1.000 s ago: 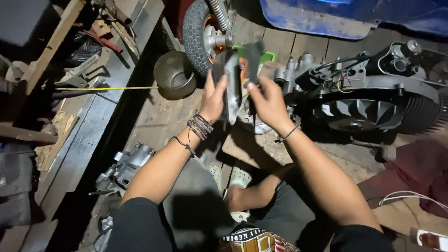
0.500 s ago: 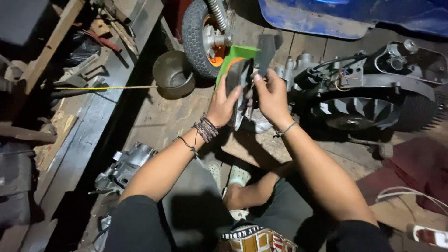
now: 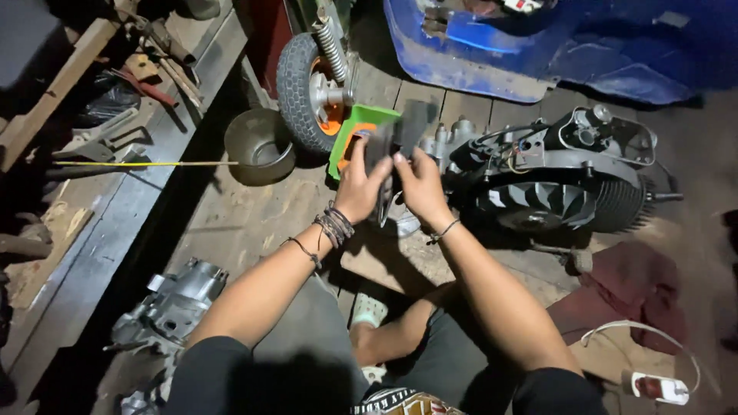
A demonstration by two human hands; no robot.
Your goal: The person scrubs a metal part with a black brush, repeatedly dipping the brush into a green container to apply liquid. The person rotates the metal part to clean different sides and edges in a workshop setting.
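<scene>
Your left hand (image 3: 360, 187) and your right hand (image 3: 419, 184) are raised side by side over the wooden plank floor (image 3: 254, 211), and between them they hold one flat dark grey sheet (image 3: 382, 165), thin and dull, with a paler edge catching the light. It stands nearly upright, its long axis running from your wrists up toward the far side of the floor, its top end pointing at the small treaded wheel with the orange hub (image 3: 307, 92). The fingers of your left hand are closed on its left face, thumb up along it. The fingers of your right hand pinch a second dark grey piece (image 3: 415, 123), which rises above the first and tilts slightly right; whether the two pieces are joined cannot be told.

Just behind the sheet lies one bright green flat packet with an orange patch (image 3: 355, 127), leaning against the wheel. Left of the wheel sits one round dull metal bowl (image 3: 260, 144), with one thin yellow rod (image 3: 146, 163) pointing at it from the left edge of the floor. To your right lies one grey engine block with a finned fan wheel (image 3: 561, 180). By your left elbow rests one silver cast metal housing (image 3: 173, 303). One blue vehicle body panel (image 3: 553, 46) runs along the far edge.
</scene>
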